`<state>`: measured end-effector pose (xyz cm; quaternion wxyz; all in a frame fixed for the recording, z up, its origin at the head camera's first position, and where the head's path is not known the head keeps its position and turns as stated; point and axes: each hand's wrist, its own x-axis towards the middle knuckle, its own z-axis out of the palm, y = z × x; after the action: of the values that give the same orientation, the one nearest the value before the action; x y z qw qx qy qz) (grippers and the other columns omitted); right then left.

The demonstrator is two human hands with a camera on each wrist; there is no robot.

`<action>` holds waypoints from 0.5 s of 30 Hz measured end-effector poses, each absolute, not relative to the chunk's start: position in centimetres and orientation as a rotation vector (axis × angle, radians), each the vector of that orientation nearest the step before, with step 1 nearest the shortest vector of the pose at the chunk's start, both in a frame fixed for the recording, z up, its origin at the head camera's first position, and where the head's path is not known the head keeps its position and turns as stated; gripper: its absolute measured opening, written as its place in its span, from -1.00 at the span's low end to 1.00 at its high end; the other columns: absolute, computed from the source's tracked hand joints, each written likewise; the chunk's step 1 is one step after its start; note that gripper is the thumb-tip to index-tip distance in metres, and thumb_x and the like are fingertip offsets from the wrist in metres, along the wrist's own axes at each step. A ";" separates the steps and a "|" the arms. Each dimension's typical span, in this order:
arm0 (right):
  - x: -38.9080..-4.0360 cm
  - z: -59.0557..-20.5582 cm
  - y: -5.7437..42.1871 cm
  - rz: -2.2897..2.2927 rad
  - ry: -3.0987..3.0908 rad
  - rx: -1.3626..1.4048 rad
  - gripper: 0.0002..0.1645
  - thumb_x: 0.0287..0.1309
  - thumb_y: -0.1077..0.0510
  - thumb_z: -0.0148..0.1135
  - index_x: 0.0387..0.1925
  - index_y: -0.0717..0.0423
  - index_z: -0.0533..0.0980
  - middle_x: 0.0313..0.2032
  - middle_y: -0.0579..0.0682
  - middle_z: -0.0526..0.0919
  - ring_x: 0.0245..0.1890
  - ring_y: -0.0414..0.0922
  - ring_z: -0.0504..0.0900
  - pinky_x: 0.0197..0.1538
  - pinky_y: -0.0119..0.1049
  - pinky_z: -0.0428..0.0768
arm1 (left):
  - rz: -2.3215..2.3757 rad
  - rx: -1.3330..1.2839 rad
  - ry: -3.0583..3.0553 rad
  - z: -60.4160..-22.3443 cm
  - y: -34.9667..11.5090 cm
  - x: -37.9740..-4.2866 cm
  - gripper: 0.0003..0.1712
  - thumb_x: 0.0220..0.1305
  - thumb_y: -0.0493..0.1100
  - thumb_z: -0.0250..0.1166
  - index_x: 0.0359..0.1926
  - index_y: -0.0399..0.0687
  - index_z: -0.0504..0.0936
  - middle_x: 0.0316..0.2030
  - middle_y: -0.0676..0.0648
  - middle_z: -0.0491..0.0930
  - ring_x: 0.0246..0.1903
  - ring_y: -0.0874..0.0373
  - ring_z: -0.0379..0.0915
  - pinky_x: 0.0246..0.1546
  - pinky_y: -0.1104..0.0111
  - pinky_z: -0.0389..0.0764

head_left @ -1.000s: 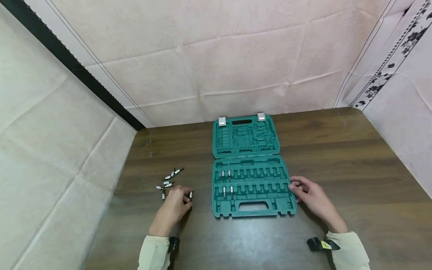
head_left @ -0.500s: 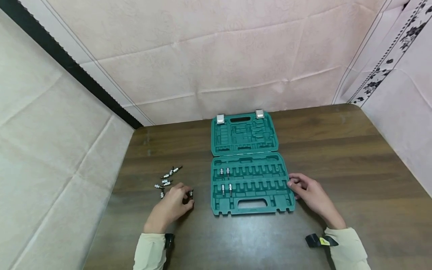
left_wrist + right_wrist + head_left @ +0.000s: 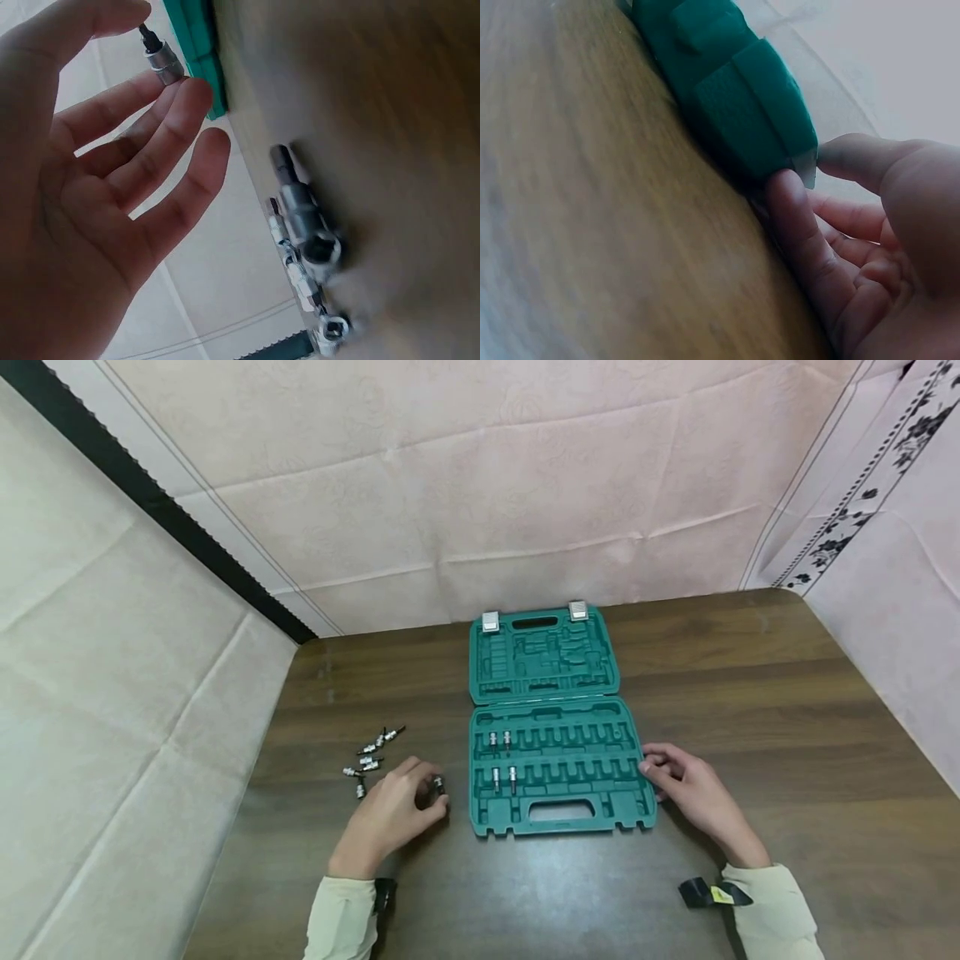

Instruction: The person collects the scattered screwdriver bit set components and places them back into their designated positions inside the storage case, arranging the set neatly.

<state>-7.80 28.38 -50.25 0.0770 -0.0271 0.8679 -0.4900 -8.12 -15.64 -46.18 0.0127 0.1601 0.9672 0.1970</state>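
My left hand point(image 3: 397, 810) pinches a bit socket point(image 3: 163, 61) between thumb and fingers, just above the table and left of the green socket case point(image 3: 555, 821). Its metal barrel and dark tip show in the left wrist view. The case lies open flat, and several bit sockets point(image 3: 513, 779) sit in slots at the left of its lower half. My right hand point(image 3: 690, 789) grips the right edge of that lower half; the right wrist view has fingers on both sides of the case's edge point(image 3: 750, 112).
Several loose bit sockets point(image 3: 371, 763) lie on the wooden table point(image 3: 570, 902), left of and beyond my left hand. The case's lid point(image 3: 543, 660) leans back toward the cloth wall point(image 3: 465, 510) behind the table.
My left hand has moved a little to the right, toward the case, with the bit socket in its fingers. The right hand stays at the case's edge.
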 end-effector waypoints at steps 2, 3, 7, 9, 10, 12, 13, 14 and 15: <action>-7.9 -50.3 28.4 -1.463 2.604 -0.082 -0.47 0.59 0.03 0.16 0.34 0.33 0.47 -0.05 0.17 0.66 -0.23 -0.25 0.65 -0.22 -0.33 0.71 | 0.603 0.515 3.032 -46.0 -15.4 -8.1 -0.59 0.24 -0.02 0.52 0.06 -0.05 0.74 -0.16 0.06 0.62 -0.28 0.23 0.59 -0.32 0.27 0.66; -7.9 -50.3 28.4 -1.462 2.605 -0.083 -0.47 0.59 0.03 0.16 0.34 0.33 0.47 -0.05 0.17 0.66 -0.23 -0.24 0.65 -0.22 -0.33 0.71 | 0.599 0.523 3.039 -45.9 -15.2 -8.1 -0.58 0.24 -0.01 0.52 0.07 -0.05 0.74 -0.15 0.05 0.62 -0.28 0.23 0.59 -0.32 0.27 0.66; -7.9 -50.4 28.4 -1.459 2.605 -0.080 -0.47 0.59 0.03 0.16 0.34 0.34 0.46 -0.05 0.17 0.66 -0.23 -0.22 0.65 -0.23 -0.33 0.71 | 0.599 0.544 3.060 -45.7 -14.7 -8.1 -0.58 0.25 -0.02 0.53 0.09 -0.04 0.74 -0.14 0.06 0.63 -0.28 0.23 0.59 -0.35 0.29 0.65; -7.9 -50.4 28.4 -1.456 2.603 -0.074 -0.47 0.59 0.04 0.16 0.34 0.34 0.46 -0.05 0.17 0.66 -0.23 -0.21 0.65 -0.23 -0.33 0.71 | 0.603 0.548 3.071 -45.7 -14.5 -8.1 -0.57 0.25 -0.02 0.53 0.10 -0.02 0.74 -0.13 0.07 0.63 -0.27 0.24 0.60 -0.36 0.30 0.65; -7.8 -50.3 28.4 -1.455 2.603 -0.071 -0.47 0.59 0.04 0.16 0.34 0.34 0.46 -0.05 0.17 0.66 -0.23 -0.20 0.65 -0.22 -0.33 0.71 | 0.604 0.549 3.076 -45.6 -14.4 -8.1 -0.57 0.25 -0.02 0.53 0.11 -0.02 0.74 -0.13 0.07 0.63 -0.27 0.25 0.60 -0.36 0.31 0.65; -7.8 -50.3 28.4 -1.451 2.604 -0.068 -0.47 0.59 0.04 0.16 0.34 0.34 0.46 -0.05 0.17 0.66 -0.23 -0.19 0.65 -0.22 -0.33 0.71 | 0.603 0.553 3.085 -45.5 -14.2 -8.1 -0.56 0.25 -0.01 0.53 0.12 0.00 0.74 -0.13 0.08 0.64 -0.28 0.26 0.60 -0.38 0.33 0.65; -7.8 -50.4 28.4 -1.451 2.604 -0.068 -0.48 0.59 0.04 0.16 0.34 0.33 0.46 -0.05 0.17 0.66 -0.23 -0.19 0.65 -0.22 -0.33 0.71 | 0.602 0.555 3.090 -45.5 -14.1 -8.1 -0.56 0.25 0.00 0.53 0.12 0.00 0.74 -0.13 0.09 0.64 -0.28 0.27 0.60 -0.39 0.33 0.64; -7.9 -50.4 28.4 -1.449 2.606 -0.067 -0.48 0.59 0.04 0.16 0.34 0.33 0.46 -0.05 0.17 0.66 -0.23 -0.19 0.65 -0.22 -0.34 0.71 | 0.601 0.557 3.095 -45.4 -14.1 -8.0 -0.56 0.24 0.00 0.53 0.12 0.01 0.74 -0.13 0.10 0.65 -0.29 0.28 0.60 -0.39 0.35 0.64; -7.9 -50.4 28.4 -1.450 2.605 -0.068 -0.48 0.59 0.04 0.16 0.34 0.33 0.46 -0.05 0.17 0.66 -0.23 -0.18 0.65 -0.22 -0.34 0.71 | 0.602 0.561 3.098 -45.4 -14.0 -8.0 -0.56 0.24 0.00 0.53 0.11 0.02 0.74 -0.14 0.10 0.65 -0.30 0.29 0.59 -0.40 0.35 0.63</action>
<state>-7.87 28.42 -50.35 0.0795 -0.0226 0.8708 -0.4847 -8.00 -13.98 -45.37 -0.0321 0.1750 0.9660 0.1877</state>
